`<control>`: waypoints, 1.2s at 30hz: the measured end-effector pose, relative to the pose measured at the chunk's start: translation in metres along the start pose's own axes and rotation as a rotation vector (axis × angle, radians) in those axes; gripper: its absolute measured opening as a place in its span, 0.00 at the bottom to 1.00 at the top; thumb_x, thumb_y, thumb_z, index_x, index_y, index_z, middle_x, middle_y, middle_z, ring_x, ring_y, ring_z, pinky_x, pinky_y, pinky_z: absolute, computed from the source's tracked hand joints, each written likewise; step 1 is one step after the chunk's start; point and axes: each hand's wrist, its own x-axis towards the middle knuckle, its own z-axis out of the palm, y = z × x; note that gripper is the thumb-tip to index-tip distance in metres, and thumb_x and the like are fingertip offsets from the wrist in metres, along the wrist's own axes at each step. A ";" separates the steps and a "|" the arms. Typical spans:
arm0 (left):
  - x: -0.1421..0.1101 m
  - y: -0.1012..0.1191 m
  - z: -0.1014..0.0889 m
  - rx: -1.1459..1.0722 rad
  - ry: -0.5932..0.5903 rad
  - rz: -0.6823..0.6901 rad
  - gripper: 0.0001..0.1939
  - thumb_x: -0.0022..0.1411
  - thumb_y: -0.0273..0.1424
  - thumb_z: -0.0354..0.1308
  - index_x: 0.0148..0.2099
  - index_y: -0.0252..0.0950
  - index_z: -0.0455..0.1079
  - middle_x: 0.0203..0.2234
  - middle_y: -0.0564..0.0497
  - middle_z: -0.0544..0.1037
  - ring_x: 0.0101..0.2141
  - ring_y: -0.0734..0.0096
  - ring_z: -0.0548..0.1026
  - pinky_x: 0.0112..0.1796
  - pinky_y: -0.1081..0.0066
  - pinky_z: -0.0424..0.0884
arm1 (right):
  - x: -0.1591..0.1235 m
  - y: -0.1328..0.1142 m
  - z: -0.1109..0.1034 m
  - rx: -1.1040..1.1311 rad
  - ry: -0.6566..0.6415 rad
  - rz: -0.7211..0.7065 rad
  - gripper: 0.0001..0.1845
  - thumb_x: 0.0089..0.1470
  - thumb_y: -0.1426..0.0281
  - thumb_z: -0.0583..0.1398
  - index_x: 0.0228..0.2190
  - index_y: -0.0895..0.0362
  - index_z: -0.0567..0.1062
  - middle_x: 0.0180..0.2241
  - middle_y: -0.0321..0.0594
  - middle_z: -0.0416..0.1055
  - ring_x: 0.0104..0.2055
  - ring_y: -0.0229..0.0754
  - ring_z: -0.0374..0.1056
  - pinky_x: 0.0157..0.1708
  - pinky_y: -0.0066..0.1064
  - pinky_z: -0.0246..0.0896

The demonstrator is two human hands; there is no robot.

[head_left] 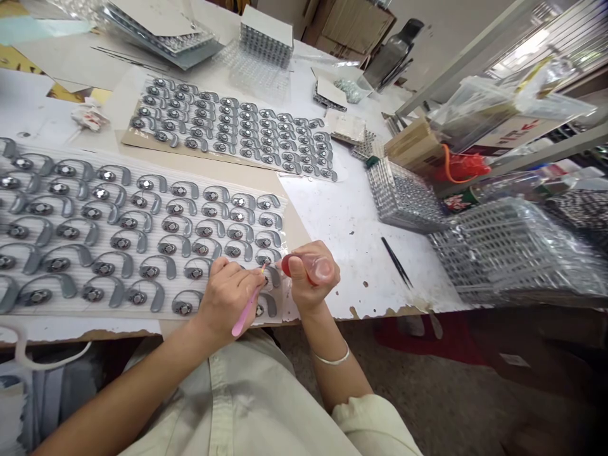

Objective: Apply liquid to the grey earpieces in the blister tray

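My left hand [230, 294] is closed around a slim pink stick-like tool [246, 315]; its narrow yellowish tip points toward the board's right edge. In my right hand [314, 288] is a small squeeze bottle [313, 268] with reddish contents, lying sideways with its nozzle aimed left, close to that tip. Both hands are over the right end of a white ridged board [156, 171] carrying rows of grey hook-shaped parts [159, 266], each with a round dark end. A hook-shaped part [272, 276] lies right under the nozzle, partly covered by my left fingers.
Farther back is a second board [126, 136] with rows of similar parts. Black tweezers [396, 261] lie to the right. Beyond them are stacked clear trays [403, 196] and a plastic-wrapped stack [508, 253]. A metal shelf [527, 142] rises at the right; the table edge [380, 311] is in front.
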 end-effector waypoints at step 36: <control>-0.003 -0.003 -0.001 -0.074 -0.035 -0.114 0.07 0.60 0.22 0.54 0.38 0.36 0.70 0.24 0.53 0.77 0.27 0.69 0.71 0.34 0.65 0.58 | 0.002 -0.006 0.008 0.045 -0.009 -0.069 0.04 0.51 0.70 0.61 0.27 0.57 0.70 0.23 0.36 0.69 0.25 0.37 0.65 0.25 0.32 0.62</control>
